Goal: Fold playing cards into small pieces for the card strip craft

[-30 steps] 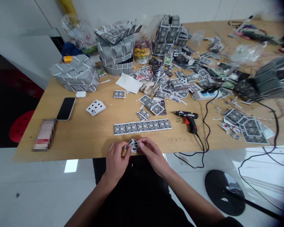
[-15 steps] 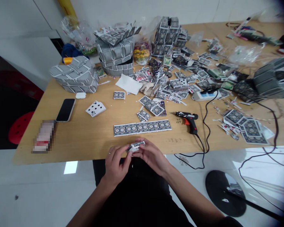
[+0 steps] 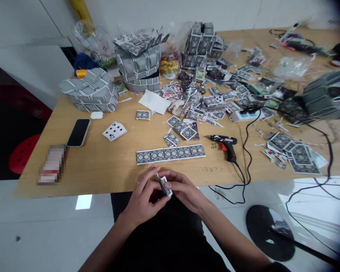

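Observation:
At the table's near edge, my left hand [image 3: 143, 198] and my right hand [image 3: 185, 190] are closed on a small folded playing card piece [image 3: 166, 187] held between them. It stands tilted, with dark patterned back and white edges showing; whether it is one card or two I cannot tell. Just beyond the hands lies a flat strip of joined playing cards [image 3: 170, 154], patterned backs up. Behind the strip are loose cards [image 3: 183, 127]. A black glue gun [image 3: 226, 145] with an orange trigger lies to the right of the strip.
Woven card baskets [image 3: 90, 90] stand at the back left. A large heap of cards and scraps [image 3: 209, 98] covers the back middle, near a white power strip [image 3: 245, 115]. On the left are a phone [image 3: 78, 132] and a card stack [image 3: 114, 131]. Black cables hang over the right edge.
The card piece has turned from lying nearly flat to steeply tilted and sits slightly lower. My left hand has shifted right, its fingers now reaching round the piece.

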